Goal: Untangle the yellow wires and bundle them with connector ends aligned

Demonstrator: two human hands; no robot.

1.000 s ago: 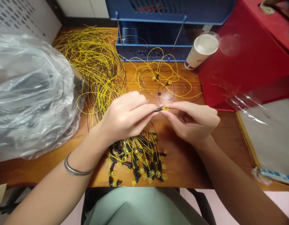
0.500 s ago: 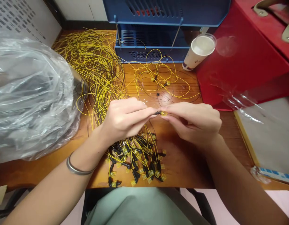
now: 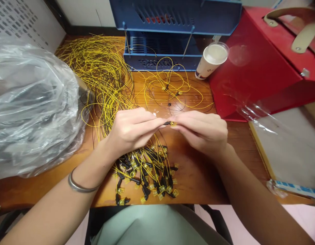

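A small black-sleeved connector with a yellow translucent cap (image 3: 170, 123) sits in mid-air above the wooden tabletop (image 3: 195, 183), pinched between my two hands at the center of my view. My left hand (image 3: 135, 131) clamps thumb and fingertips together on the black sleeve; my right hand (image 3: 202, 132) closes its thumb and forefinger on the yellow cap, hiding part of it.

At 12 o'clock, a small black piece (image 3: 169, 104) lies near two capped connectors (image 3: 178, 93) among loose loops of thin wire, in front of a slotted blue plastic rack (image 3: 159, 63). A white paper cup (image 3: 210, 63) stands at 1 o'clock, near a smooth red box (image 3: 251, 68) with a beige strap handle, at 2 o'clock.

From 11 o'clock, a springy tangle of yellow and black wires (image 3: 103, 75) runs beneath my left hand, which blocks its middle, to a heap of black connectors with clear yellow caps (image 3: 147, 177) at 7 o'clock. Crinkled, glossy clear plastic (image 3: 37, 112) crowds 9 o'clock, and a flat gray panel with a yellowish edge (image 3: 287, 146) lies at 4 o'clock. A metal bangle (image 3: 82, 188) circles my left wrist at 8 o'clock.
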